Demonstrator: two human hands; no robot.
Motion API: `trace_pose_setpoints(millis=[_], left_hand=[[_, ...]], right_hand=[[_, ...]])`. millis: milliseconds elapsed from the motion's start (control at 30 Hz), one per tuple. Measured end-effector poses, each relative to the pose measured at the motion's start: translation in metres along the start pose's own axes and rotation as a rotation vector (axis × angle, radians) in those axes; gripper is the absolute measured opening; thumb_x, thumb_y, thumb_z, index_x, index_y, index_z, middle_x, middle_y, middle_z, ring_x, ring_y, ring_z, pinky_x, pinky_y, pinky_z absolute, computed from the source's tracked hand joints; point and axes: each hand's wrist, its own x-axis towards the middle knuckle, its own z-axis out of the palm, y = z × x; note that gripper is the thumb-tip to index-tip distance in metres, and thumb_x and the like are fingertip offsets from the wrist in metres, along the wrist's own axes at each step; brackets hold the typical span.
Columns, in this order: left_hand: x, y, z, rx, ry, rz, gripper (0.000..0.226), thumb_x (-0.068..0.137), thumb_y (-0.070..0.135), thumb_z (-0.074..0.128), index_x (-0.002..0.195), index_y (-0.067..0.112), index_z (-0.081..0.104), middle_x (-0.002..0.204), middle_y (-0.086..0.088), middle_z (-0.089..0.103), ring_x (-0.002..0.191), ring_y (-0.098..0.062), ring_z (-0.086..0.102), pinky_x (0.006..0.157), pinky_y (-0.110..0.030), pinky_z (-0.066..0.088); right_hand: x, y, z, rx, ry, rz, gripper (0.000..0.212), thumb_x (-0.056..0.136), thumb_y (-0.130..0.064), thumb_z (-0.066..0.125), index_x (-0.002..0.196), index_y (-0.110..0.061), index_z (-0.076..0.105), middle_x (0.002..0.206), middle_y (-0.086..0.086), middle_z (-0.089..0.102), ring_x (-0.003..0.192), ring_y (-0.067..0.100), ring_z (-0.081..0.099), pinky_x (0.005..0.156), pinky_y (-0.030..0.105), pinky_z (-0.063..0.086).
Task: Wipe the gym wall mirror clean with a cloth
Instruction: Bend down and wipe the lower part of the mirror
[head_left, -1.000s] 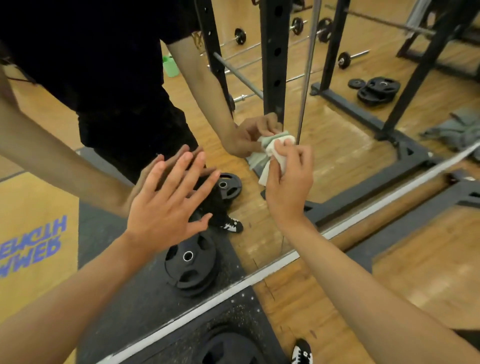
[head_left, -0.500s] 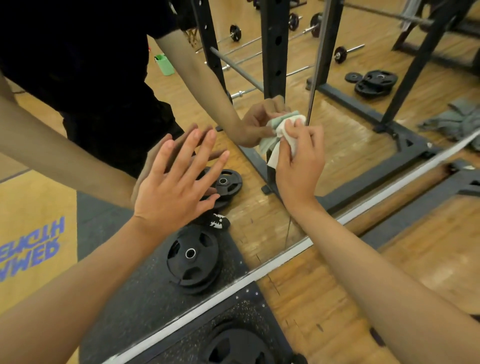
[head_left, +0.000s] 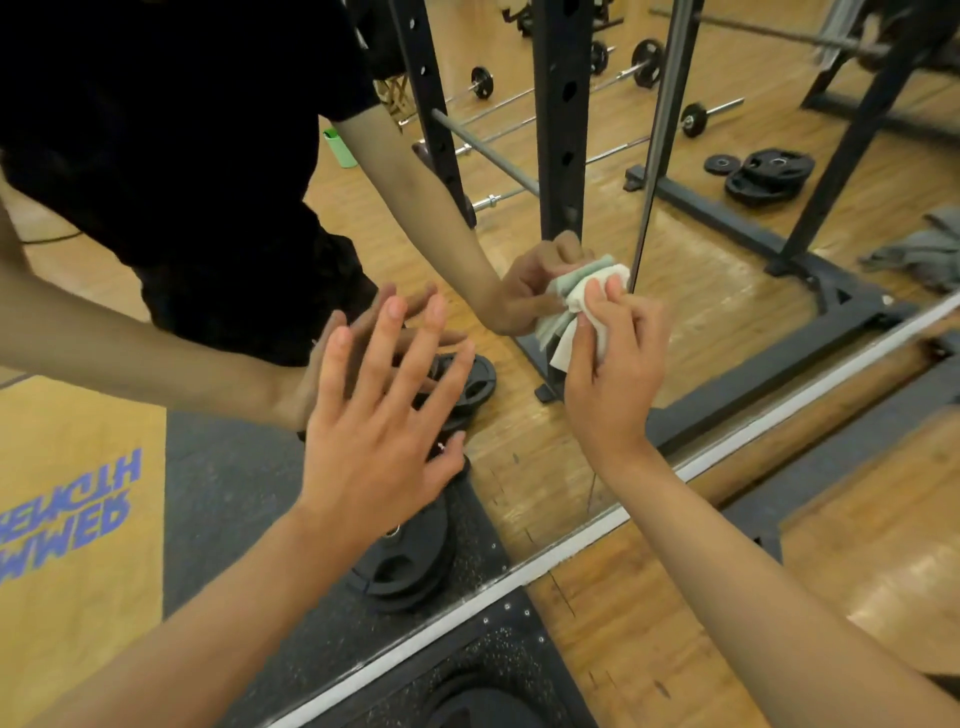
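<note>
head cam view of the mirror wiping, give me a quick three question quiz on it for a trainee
1. True or false: the left hand is open, fingers straight and spread, at the mirror.
2. Which hand grips the cloth? A) left hand B) right hand C) both
3. Short answer: what are the black discs lying at the foot of the mirror?

Key: 1 true; 2 B; 3 weight plates
</note>
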Motion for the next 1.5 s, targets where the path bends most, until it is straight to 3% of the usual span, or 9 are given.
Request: trace_pose_setpoints(millis=[167,333,567,800,1067,1167,1267,1367,1500], left_hand=[[-0.026,0.027,0.039,-0.003,0.01,0.082,0.084,0.089,0.042,0.068,0.164,0.019,0.038,0.177,-0.011,0.003,0.164,-0.029,-0.004,0.132,-0.049,-0.005],[-0.032,0.031,0.069,0.259,0.073,0.072,0.085,0.098,0.062,0.051,0.167,0.018,0.029,0.176,-0.017,0.01,0.163,-0.036,-0.005,0.131,-0.053,-0.008],[-0.031,0.035,0.078,0.325,0.102,0.074,0.091,0.1,0.075,0.033,0.169,0.016,0.021,0.175,-0.022,0.006,0.161,-0.044,0.004,0.129,-0.06,-0.001],[-0.033,0.031,0.087,0.34,0.266,0.089,0.085,0.098,0.071,0.035,0.165,0.019,0.033,0.176,-0.019,0.008,0.163,-0.041,0.003,0.13,-0.06,0.003],[-0.076,0.069,0.123,0.214,0.36,0.04,0.07,0.095,0.052,0.044,0.149,0.01,0.058,0.171,-0.022,0.026,0.161,-0.038,0.018,0.13,-0.057,0.013],[-0.105,0.073,0.141,0.271,0.287,0.003,0.08,0.097,0.058,0.038,0.163,0.014,0.039,0.175,-0.019,0.012,0.163,-0.037,0.009,0.131,-0.058,0.011],[-0.111,0.072,0.154,0.389,0.251,-0.003,0.089,0.099,0.066,0.032,0.169,0.014,0.016,0.176,-0.021,0.002,0.163,-0.038,0.005,0.129,-0.061,0.01],[-0.108,0.072,0.158,0.408,0.261,-0.006,0.092,0.099,0.069,0.031,0.17,0.013,0.014,0.175,-0.022,0.002,0.163,-0.039,0.006,0.128,-0.062,0.013],[-0.108,0.072,0.16,0.413,0.273,-0.013,0.089,0.1,0.067,0.031,0.169,0.013,0.016,0.176,-0.022,0.003,0.163,-0.038,0.008,0.128,-0.061,0.015]], right_hand=[[-0.024,0.017,0.008,-0.004,0.035,-0.044,0.029,0.1,0.003,0.062,0.128,-0.002,0.064,0.118,0.016,0.056,0.102,0.036,0.06,0.089,0.042,0.054],[-0.059,0.041,0.019,-0.003,0.076,-0.083,0.025,0.103,-0.006,0.059,0.125,0.0,0.068,0.122,0.005,0.052,0.101,0.03,0.056,0.09,0.031,0.046],[-0.081,0.071,0.044,-0.043,0.236,-0.223,0.031,0.101,-0.002,0.063,0.131,-0.007,0.062,0.128,0.014,0.057,0.107,0.028,0.053,0.087,0.04,0.048],[-0.08,0.066,0.059,-0.015,0.386,-0.186,0.02,0.097,-0.002,0.062,0.114,-0.007,0.072,0.12,0.013,0.065,0.106,0.03,0.059,0.093,0.036,0.044],[-0.127,0.117,0.056,0.005,0.301,-0.301,0.021,0.101,-0.006,0.057,0.118,-0.005,0.068,0.114,0.014,0.06,0.102,0.028,0.057,0.087,0.043,0.05],[-0.153,0.139,0.056,0.009,0.254,-0.353,0.021,0.098,0.0,0.059,0.118,-0.006,0.064,0.107,0.016,0.056,0.095,0.029,0.056,0.079,0.046,0.053],[-0.137,0.128,0.051,-0.005,0.227,-0.367,0.017,0.098,0.002,0.057,0.113,0.0,0.066,0.102,0.016,0.056,0.09,0.027,0.055,0.076,0.033,0.05],[-0.066,0.084,0.047,0.029,0.306,-0.416,0.016,0.1,-0.003,0.054,0.105,0.001,0.068,0.1,0.015,0.06,0.091,0.025,0.055,0.079,0.018,0.041],[0.009,0.047,0.04,0.066,0.419,-0.496,0.015,0.102,-0.009,0.056,0.104,-0.004,0.069,0.102,0.012,0.062,0.093,0.024,0.06,0.08,0.027,0.05]])
